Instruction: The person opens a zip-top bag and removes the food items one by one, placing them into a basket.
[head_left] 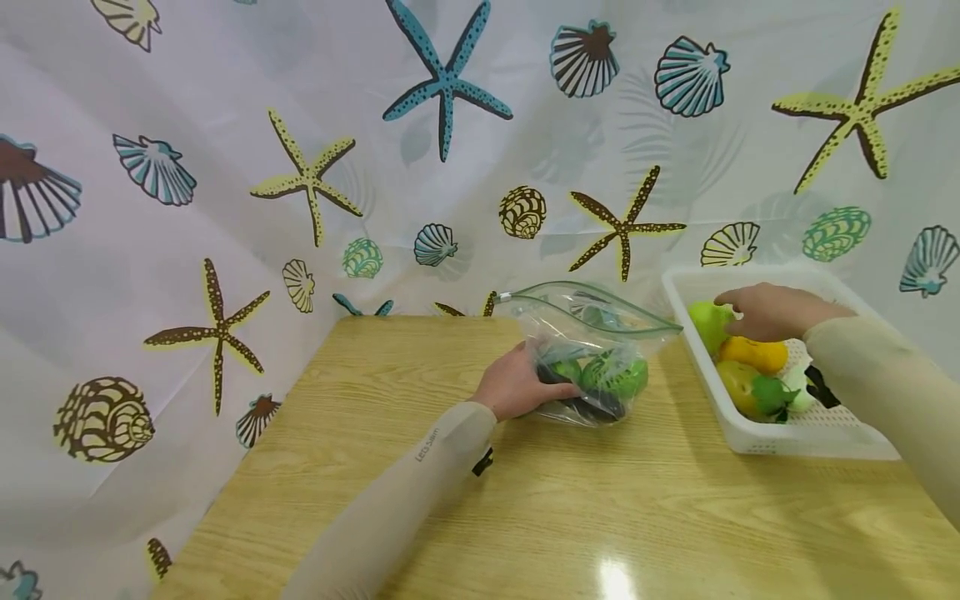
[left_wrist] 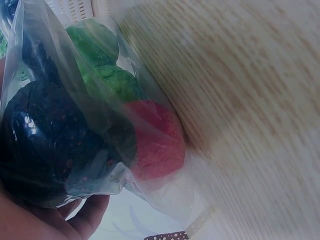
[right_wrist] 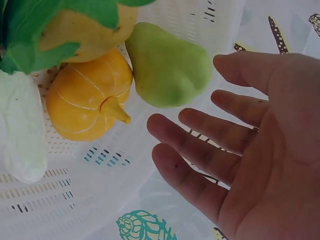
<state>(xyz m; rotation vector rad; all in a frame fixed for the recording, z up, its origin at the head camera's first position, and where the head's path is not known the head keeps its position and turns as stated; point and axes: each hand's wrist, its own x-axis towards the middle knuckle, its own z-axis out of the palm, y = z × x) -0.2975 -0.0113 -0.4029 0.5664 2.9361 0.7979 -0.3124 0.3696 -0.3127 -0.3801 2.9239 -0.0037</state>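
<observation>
My left hand (head_left: pixel 517 385) grips the side of a clear zip bag (head_left: pixel 558 325), thumb across its front. The bag stands on the table with its mouth gaping. Inside are a green lumpy vegetable (head_left: pixel 617 375), a dark purple rounded one (left_wrist: pixel 45 140) and a red one (left_wrist: pixel 162 140); plastic blurs their kinds. My right hand (head_left: pixel 776 310) hovers over the white basket (head_left: pixel 825 442), fingers spread and holding nothing. Nearest to its fingertips lies a green pear-shaped fruit (right_wrist: pixel 170 67), apart from them in the right wrist view.
Beside the pear-shaped fruit sit a small orange pumpkin (head_left: pixel 757 354), a yellow-brown round fruit (head_left: pixel 738 387), green leaves (head_left: pixel 772 396) and a pale long vegetable (right_wrist: pixel 22 130). The basket stands on the right of the wooden table (head_left: pixel 360 433). A shell-patterned curtain (head_left: pixel 420 192) hangs behind.
</observation>
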